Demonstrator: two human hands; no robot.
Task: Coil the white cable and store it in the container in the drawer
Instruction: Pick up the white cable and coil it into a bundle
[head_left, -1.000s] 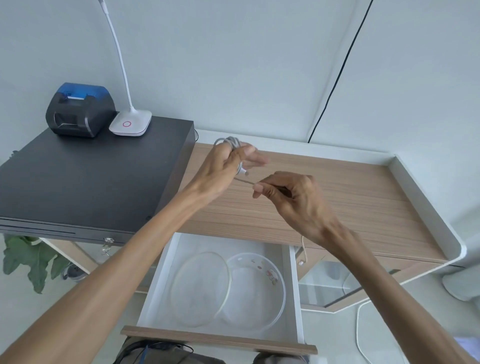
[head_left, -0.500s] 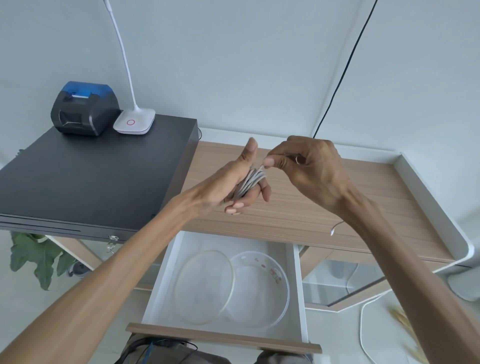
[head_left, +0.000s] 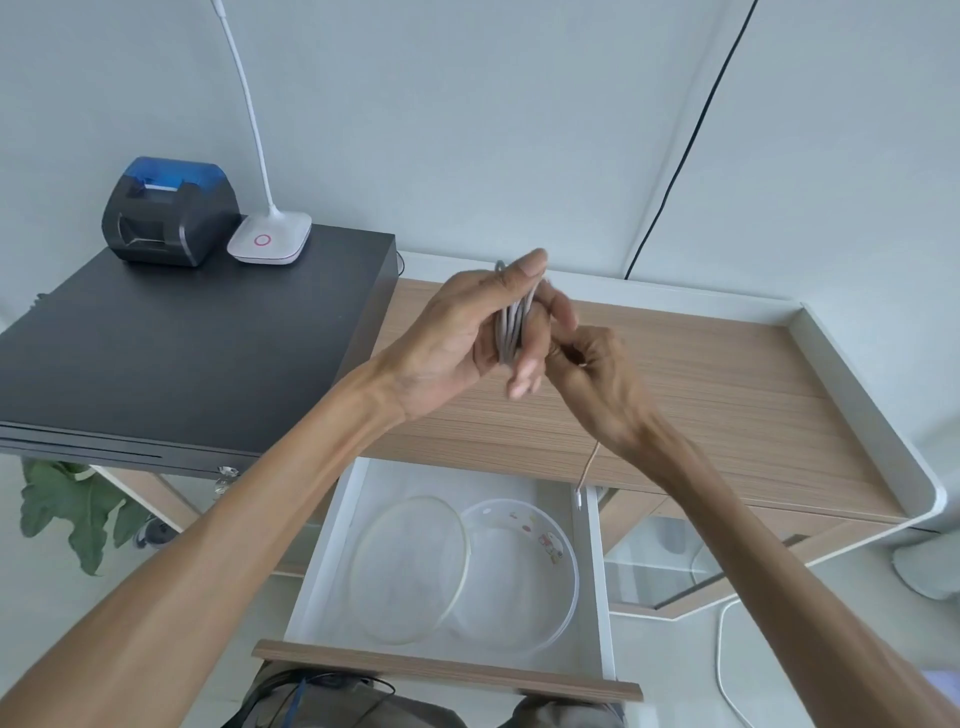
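The left hand (head_left: 462, 332) holds the white cable (head_left: 511, 327) looped around its fingers above the desk (head_left: 727, 395); the right hand (head_left: 597, 374) grip pinches the free end, whose connector hangs over the open drawer (head_left: 595, 587) beside the round container (head_left: 519, 571) and lid (head_left: 410, 566)

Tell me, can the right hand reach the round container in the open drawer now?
Probably yes: the drawer is open, the container uncovered, its lid beside it. The right hand still guides the white cable.

No readable text, labels or numbers anywhere.
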